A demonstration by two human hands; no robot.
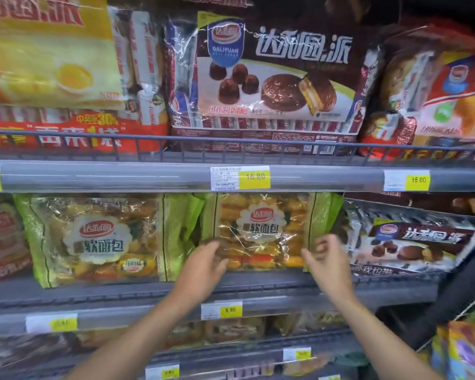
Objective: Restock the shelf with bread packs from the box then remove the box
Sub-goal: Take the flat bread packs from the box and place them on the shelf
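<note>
While both bare forearms reached up from the bottom of the view, the middle shelf (107, 294) carried its goods in a row. Towards its left stood the left bread pack (93, 239), upright and facing out, green at both edges, with golden buns showing through the clear front. Just right of it was the left hand (206, 259), its grip open: the fingers lay spread and fairly straight against the lower left corner of the middle bread pack (261, 231), touching the film without curling round it. That pack stood upright on the same shelf, just beside the first, above a yellow price tag (222, 310) reading 9.90 on the shelf's front rail. At the pack's right green edge was the right hand (327, 259), fingers loosely curled and thumb pointing inward; motion blur made it hard to judge, but its grip seemed slack, holding nothing. Farther right, a brown chocolate pie pack (412, 248) lay tilted back, near the middle bread pack but apart from the hand.
</note>
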